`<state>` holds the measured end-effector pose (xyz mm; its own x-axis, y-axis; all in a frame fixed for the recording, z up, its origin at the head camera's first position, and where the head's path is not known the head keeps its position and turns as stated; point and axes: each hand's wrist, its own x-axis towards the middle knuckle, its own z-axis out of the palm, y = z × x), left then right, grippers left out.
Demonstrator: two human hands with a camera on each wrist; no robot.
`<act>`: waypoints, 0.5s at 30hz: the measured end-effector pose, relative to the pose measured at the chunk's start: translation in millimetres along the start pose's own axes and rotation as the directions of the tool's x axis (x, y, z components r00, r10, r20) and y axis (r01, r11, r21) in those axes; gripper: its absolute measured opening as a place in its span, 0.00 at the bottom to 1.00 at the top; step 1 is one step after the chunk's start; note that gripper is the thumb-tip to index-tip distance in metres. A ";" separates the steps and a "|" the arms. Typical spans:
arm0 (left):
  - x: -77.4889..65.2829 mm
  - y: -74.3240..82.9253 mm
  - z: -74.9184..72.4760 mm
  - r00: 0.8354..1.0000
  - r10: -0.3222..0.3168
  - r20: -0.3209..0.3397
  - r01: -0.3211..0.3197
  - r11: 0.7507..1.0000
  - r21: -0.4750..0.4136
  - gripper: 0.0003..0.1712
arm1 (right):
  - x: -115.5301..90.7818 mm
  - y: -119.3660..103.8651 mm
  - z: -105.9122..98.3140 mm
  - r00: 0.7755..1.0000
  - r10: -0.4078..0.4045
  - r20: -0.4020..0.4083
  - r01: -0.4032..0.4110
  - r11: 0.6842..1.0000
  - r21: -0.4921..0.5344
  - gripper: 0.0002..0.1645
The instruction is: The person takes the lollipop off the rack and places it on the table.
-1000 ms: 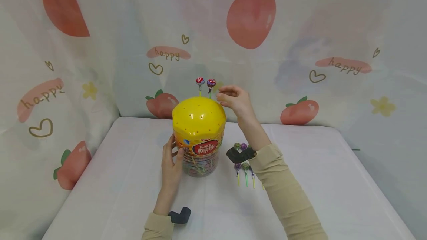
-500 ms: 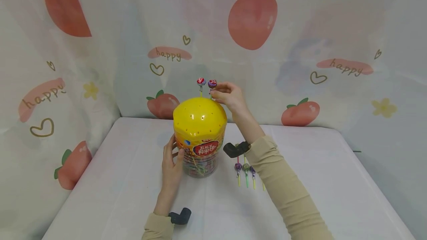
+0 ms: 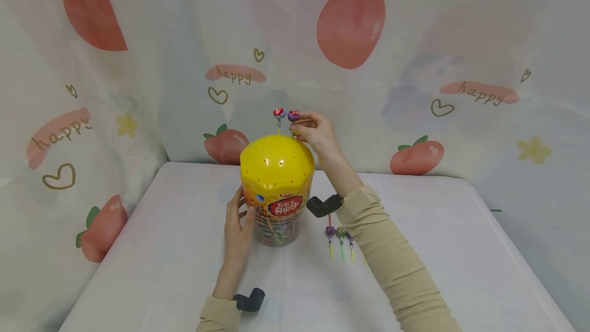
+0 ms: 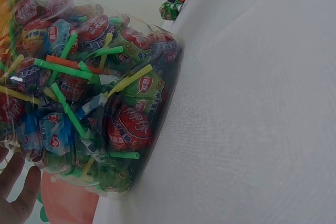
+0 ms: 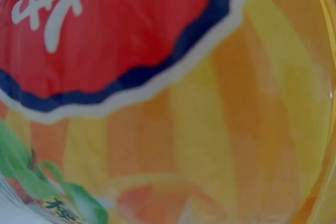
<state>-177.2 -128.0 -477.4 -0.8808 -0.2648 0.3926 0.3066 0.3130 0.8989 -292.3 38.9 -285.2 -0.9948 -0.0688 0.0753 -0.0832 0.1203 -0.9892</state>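
A large clear jar (image 3: 278, 231) with a domed yellow lid (image 3: 276, 163) stands on the table; wrapped lollipops fill it, as the left wrist view shows. The lid has small holes. Two lollipops stand upright at its far edge: a red-and-white lollipop (image 3: 278, 113) and a purple-red lollipop (image 3: 293, 116). My right hand (image 3: 318, 135) pinches the purple-red one by its stick, just under the wrapper. The stick's lower end is hard to make out. My left hand (image 3: 237, 229) rests against the jar's left side, fingers extended along it. The right wrist view holds only the jar's label (image 5: 157, 103).
Several loose lollipops (image 3: 341, 232) lie on the white table (image 3: 184, 250) right of the jar, partly hidden by my right sleeve. A printed fabric backdrop (image 3: 295, 24) stands behind and at the sides.
My right hand has come left from beside the lollipops and now pinches the purple-red one's stick. The left hand keeps its place on the jar.
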 end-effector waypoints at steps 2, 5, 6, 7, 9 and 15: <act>0.0 -0.1 0.2 1.000 0.001 0.001 -0.001 1.000 -0.001 0.33 | 0.0 0.3 0.0 1.000 -0.006 -0.001 0.006 1.000 -0.001 0.19; 0.0 -0.4 0.3 1.000 0.001 0.003 -0.001 1.000 -0.004 0.33 | 0.2 1.4 0.3 1.000 -0.013 0.001 0.013 1.000 -0.004 0.18; -0.1 -0.5 0.2 1.000 0.001 0.003 -0.001 1.000 -0.005 0.33 | 0.2 1.9 0.2 1.000 -0.014 0.002 0.014 1.000 -0.004 0.18; 0.0 -0.4 0.1 1.000 0.003 0.002 -0.003 1.000 -0.005 0.33 | 0.2 2.1 0.2 1.000 -0.015 0.003 0.015 1.000 -0.004 0.18; -0.1 -0.7 -0.2 1.000 0.006 0.000 -0.006 1.000 -0.002 0.33 | 0.4 2.6 0.1 1.000 -0.015 0.007 0.015 1.000 -0.007 0.18; 0.0 -2.6 -0.2 1.000 0.013 -0.002 -0.013 1.000 -0.003 0.33 | 1.2 2.8 -1.2 0.999 -0.041 0.004 0.041 0.999 0.013 0.18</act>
<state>-177.9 -129.0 -479.7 -0.8759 -0.2625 0.4048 0.3193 0.3136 0.8943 -293.8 40.3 -287.8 -0.9903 -0.0779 0.1150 -0.1229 0.1048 -0.9869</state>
